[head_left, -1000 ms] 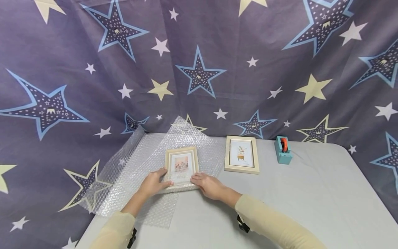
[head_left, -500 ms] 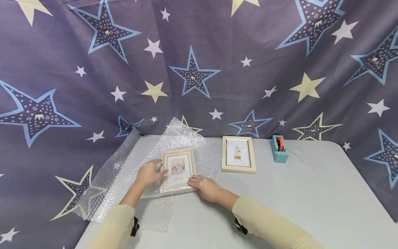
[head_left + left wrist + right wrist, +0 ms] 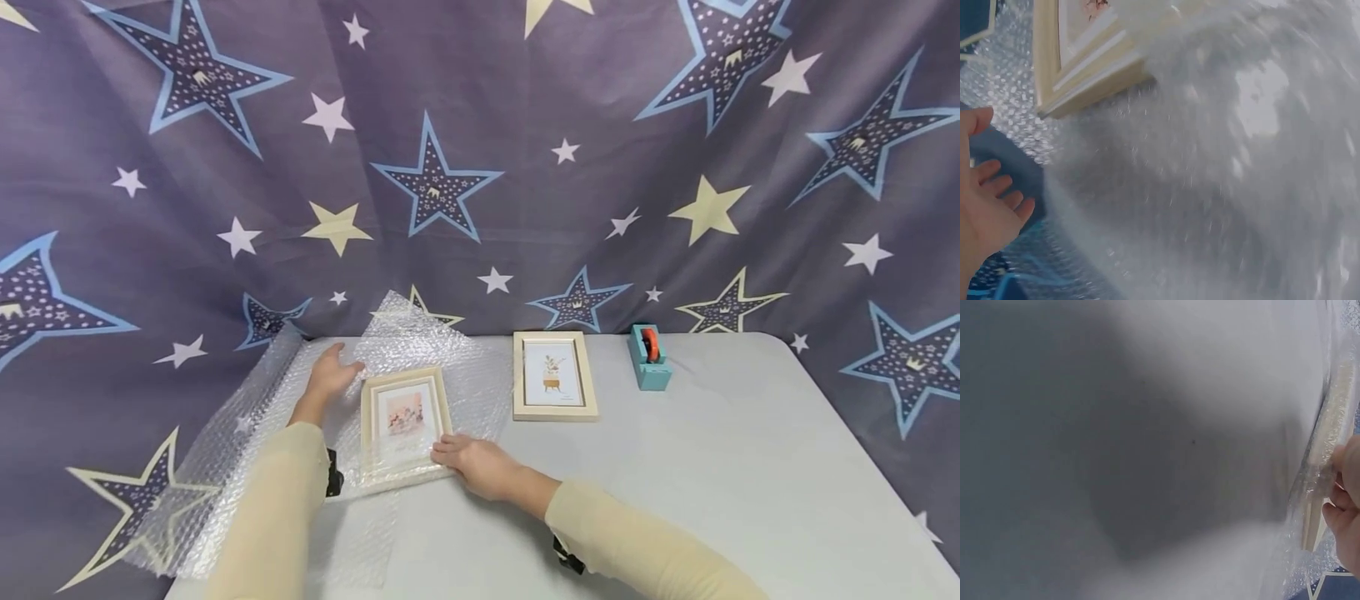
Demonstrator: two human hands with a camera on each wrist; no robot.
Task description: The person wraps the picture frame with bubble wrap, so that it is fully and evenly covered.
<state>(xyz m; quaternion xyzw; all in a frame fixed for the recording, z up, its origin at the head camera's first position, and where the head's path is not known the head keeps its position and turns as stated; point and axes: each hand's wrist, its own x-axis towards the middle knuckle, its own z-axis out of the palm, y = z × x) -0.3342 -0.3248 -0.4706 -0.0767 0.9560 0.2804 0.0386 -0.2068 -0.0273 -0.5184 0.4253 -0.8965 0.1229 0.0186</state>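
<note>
two-handed work at a white table [image 3: 720, 467], seen from the head and from both wrists. left hand [image 3: 327, 377]: just beside the upper left corner of the frame [image 3: 405, 417], thumb wide of the other fingers, these loosely bent and clear of the frame; from these views, cannot tell whether in contact with the wrap [image 3: 476, 367] beneath. right hand [image 3: 480, 468]: at the lower right corner of the frame, fingers bent over its edge and, in the right wrist view, gripping it through a layer of wrap. between the two sets of fingers, the frame: pale wood, lying flat, picture side up, slightly turned, with a pink print in a white mount, its lower part beneath clear wrap. under and around it, and leftward past the left fingers beyond the table's left edge, more wrap, one pointed corner up against the backdrop [image 3: 517, 175]. in the left wrist view, to the right of the left fingers, wrap blurred across most of the field. beyond the right fingers, well apart from them, the plant frame [image 3: 553, 375]: pale wood, flat on the table, just beside the wrap. farther right, the dispenser [image 3: 649, 358]: teal, with a red roll. behind, purple-grey and starred, the backdrop. on both arms, cream sleeves [image 3: 262, 517].
</note>
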